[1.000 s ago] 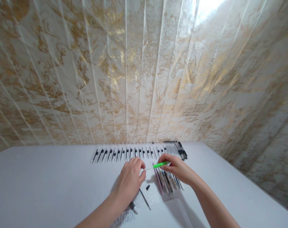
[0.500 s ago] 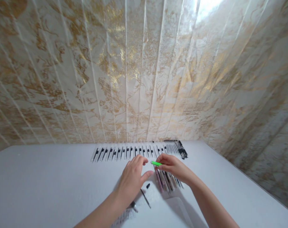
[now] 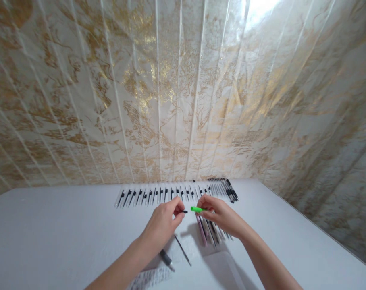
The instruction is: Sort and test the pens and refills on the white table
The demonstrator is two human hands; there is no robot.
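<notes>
Left hand (image 3: pixel 165 220): lower centre, fingers curled, pinching small black cap (image 3: pixel 184 211) | Right hand (image 3: pixel 221 213): lower centre-right, pinching green pen (image 3: pixel 197 209), tip toward cap | both above white table (image 3: pixel 50 233), near pen row (image 3: pixel 159 195)

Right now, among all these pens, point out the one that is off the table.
The green pen, pinched in the right hand. It is bright green and held up; the row of pens by the wall and the bunch lie flat.

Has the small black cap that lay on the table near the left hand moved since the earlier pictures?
Yes. The small black cap is now pinched in the left hand, farther from the camera, close to the row of pens and the green pen.
</notes>
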